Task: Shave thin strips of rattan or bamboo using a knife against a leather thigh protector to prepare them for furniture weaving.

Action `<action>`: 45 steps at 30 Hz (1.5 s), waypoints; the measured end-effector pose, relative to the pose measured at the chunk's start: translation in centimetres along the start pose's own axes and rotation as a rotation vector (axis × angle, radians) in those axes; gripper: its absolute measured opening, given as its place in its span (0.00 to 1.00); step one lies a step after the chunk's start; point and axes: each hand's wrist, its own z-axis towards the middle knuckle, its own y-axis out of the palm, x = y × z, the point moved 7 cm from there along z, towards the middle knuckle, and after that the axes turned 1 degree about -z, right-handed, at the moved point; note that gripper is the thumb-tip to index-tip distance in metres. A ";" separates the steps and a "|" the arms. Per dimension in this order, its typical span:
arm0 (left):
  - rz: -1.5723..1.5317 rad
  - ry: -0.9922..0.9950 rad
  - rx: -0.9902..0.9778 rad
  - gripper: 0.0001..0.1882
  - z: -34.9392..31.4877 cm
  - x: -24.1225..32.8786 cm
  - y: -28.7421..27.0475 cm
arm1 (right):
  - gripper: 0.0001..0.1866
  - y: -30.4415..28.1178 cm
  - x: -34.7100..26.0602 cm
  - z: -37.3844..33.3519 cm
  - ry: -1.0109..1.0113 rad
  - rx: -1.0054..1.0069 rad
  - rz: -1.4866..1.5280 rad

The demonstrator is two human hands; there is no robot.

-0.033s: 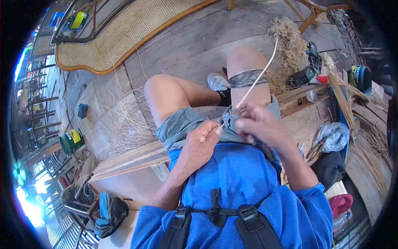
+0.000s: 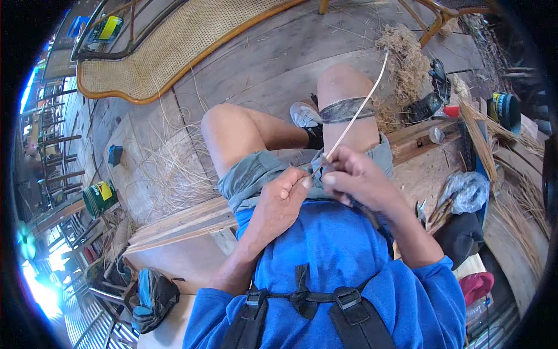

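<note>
A long, thin, pale cane strip point(image 2: 361, 108) slants from my lap up across my right thigh, its far end near the shavings on the floor. My left hand point(image 2: 283, 200) is closed on its near end, thumb pressed against the curled fingers. Close by on the right, my right hand point(image 2: 361, 181) is curled around something dark that touches the strip; a dark length also shows under the palm. Whether this is a knife I cannot make out. Around my right leg, just above the strip's middle, is a dark band point(image 2: 349, 109).
A woven cane panel with a wooden frame point(image 2: 192, 35) lies ahead on the floor. Loose cane strands point(image 2: 174, 168) spread to the left; a heap of shavings point(image 2: 404, 64) lies ahead right. Beside me are pliers point(image 2: 421, 210), a clear plastic bag point(image 2: 468, 191) and a backpack point(image 2: 154, 299).
My right hand has moved slightly left, closer to my left hand, along the strip. The strip's far end has shifted a little left; my left hand has stayed in place.
</note>
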 end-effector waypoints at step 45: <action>0.218 -0.055 -0.082 0.06 -10.2 -2.3 -7.4 | 0.15 0.0 1.0 0.5 -0.026 0.016 0.349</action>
